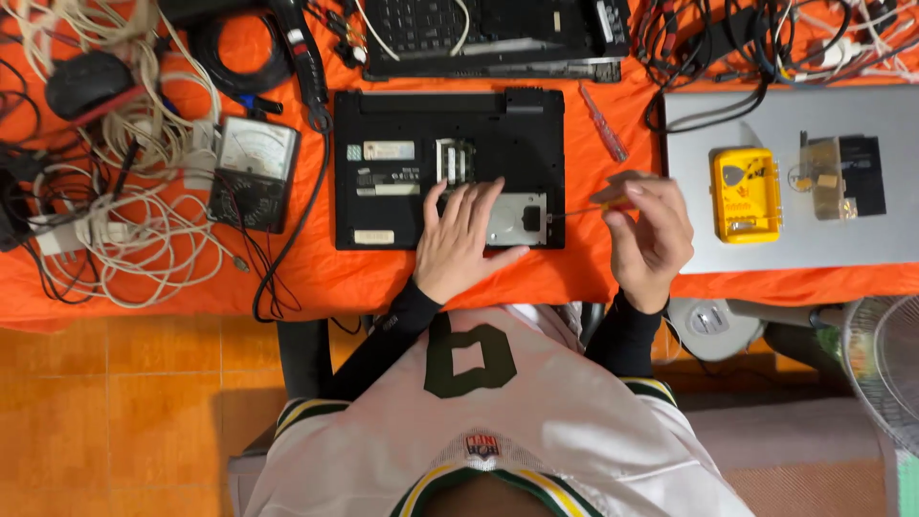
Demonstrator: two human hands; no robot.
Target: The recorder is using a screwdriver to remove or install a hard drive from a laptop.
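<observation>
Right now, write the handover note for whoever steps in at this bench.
Left hand: flat on the upturned black laptop, steadying it beside the silver drive bay.
Right hand: pinching a small screwdriver, tip at the bay's right edge.
Done: memory slot cover looks already off.
Left: the screw under the tip; whether others remain, I cannot tell.
Nearby: a red screwdriver on the orange cloth.

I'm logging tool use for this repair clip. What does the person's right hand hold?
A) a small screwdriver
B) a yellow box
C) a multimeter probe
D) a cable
A: the right hand grips a small screwdriver whose shaft points at the upturned black laptop.
</observation>
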